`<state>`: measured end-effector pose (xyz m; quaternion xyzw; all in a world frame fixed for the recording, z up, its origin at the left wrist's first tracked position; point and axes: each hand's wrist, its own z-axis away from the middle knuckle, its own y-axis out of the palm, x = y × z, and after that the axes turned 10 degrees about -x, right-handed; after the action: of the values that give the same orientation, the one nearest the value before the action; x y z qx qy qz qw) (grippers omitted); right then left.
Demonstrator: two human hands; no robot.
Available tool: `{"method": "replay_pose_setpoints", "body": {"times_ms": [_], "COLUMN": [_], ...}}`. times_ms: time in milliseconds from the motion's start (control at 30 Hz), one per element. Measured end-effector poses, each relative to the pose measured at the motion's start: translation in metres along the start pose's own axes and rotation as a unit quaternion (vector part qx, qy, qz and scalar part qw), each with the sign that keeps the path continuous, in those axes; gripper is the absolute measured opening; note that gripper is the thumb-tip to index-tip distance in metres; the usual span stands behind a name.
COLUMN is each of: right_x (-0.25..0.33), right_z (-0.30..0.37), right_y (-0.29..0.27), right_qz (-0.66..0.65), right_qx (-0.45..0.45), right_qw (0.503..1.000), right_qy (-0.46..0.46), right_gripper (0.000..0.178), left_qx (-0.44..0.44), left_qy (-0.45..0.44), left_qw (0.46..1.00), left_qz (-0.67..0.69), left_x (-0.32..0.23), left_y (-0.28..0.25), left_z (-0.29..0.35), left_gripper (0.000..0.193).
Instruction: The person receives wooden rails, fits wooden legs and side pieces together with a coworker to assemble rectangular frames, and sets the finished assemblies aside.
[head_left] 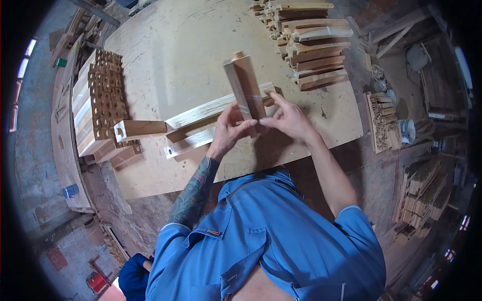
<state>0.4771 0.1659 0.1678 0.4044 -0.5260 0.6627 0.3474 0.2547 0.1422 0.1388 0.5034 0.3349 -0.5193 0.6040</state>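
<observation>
In front of me I hold a squared wooden post (245, 83) up at a tilt, with a round-looking peg at its far end. My left hand (230, 128) is closed on the post's lower left side, thumb across it. My right hand (291, 119) grips the lower right side, its thumb tip close to the left one. Behind and left of the post, a long pale wooden beam (206, 109) lies slantwise on the table. Nearer to me is another length of wood (190, 143) with a slot by its end. A shorter wooden piece (144, 129) meets the beam's left end.
The worktable (170, 55) has a stack of wooden pieces with notched ends (106, 95) at left. A pile of shaped wooden rails (319, 50) lies at far right. Beyond the table's right edge are more wood stacks (419, 195) and a bucket (406, 131). Someone's blue-clothed arm (134, 273) shows lower left.
</observation>
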Motion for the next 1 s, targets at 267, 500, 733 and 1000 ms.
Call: {"method": "replay_pose_setpoints", "body": {"times_ms": [267,500,733,1000], "right_x": [-0.012,-0.017,-0.035,-0.054], "right_z": [-0.106,-0.118,-0.113,-0.114], "right_y": [0.020,0.027,0.023,0.041], "right_qz": [0.075,0.084,0.051,0.041], "right_qx": [0.102,0.107,0.111,0.033], "right_qw": [0.984,0.971,0.974,0.943], "right_qy": [-0.124,-0.197,-0.193,-0.328], "right_gripper": [0.033,0.043,0.046,0.035], "left_qx": [-0.056,-0.070,-0.102,-0.105], "left_qy": [0.168,0.169,0.206,0.182], "left_qw": [0.894,0.919,0.862,0.911], "left_qz": [-0.411,-0.349,-0.452,-0.356], "left_x": [-0.020,-0.003,0.014,0.030], "left_y": [-0.024,-0.029,-0.028,-0.037], "left_z": [-0.066,-0.068,-0.067,-0.064], "left_gripper": [0.056,0.050,0.044,0.029]}}
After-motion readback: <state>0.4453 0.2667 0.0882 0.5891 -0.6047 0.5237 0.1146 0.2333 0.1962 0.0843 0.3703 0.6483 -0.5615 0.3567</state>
